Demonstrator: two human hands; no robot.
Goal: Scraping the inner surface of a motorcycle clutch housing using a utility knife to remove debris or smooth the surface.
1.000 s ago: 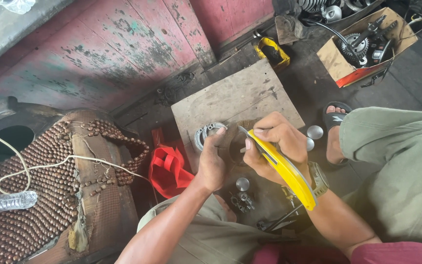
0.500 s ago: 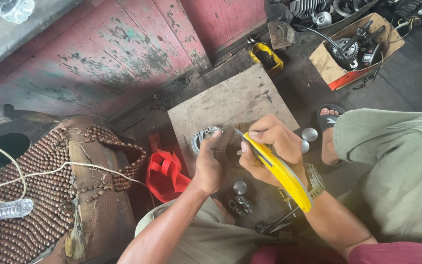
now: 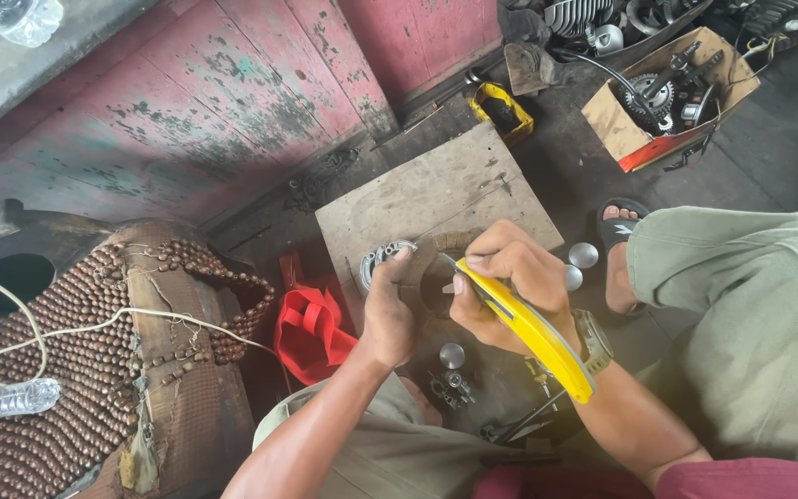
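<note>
Seen from the head camera, a round brownish ring-shaped part (image 3: 436, 277) is being steadied on a worn wooden board (image 3: 436, 189) that lies on the grimy floor, and the left hand (image 3: 390, 310) is closed around the ring's left edge, fingers curled over the rim. A yellow-handled utility knife (image 3: 528, 328) is gripped tight in the right hand (image 3: 510, 286), with its tip pressed down at the ring's inner edge; the blade itself is too small to be made out. Just left of the ring, partly tucked under the left hand, a toothed metal disc (image 3: 376, 259) is resting on the board. Two shiny round metal caps (image 3: 579, 263) are sitting on the floor just right of the board, near a sandalled foot (image 3: 619, 249). A few small metal bits and another round cap (image 3: 452, 356) are scattered below the hands, between the knees. A red cloth bag (image 3: 311, 333) is crumpled just left of the board. A wooden-bead seat cover (image 3: 76, 370) is draped over something on the far left, and a cardboard box of gears and engine parts (image 3: 671, 92) is parked well apart at the upper right.
</note>
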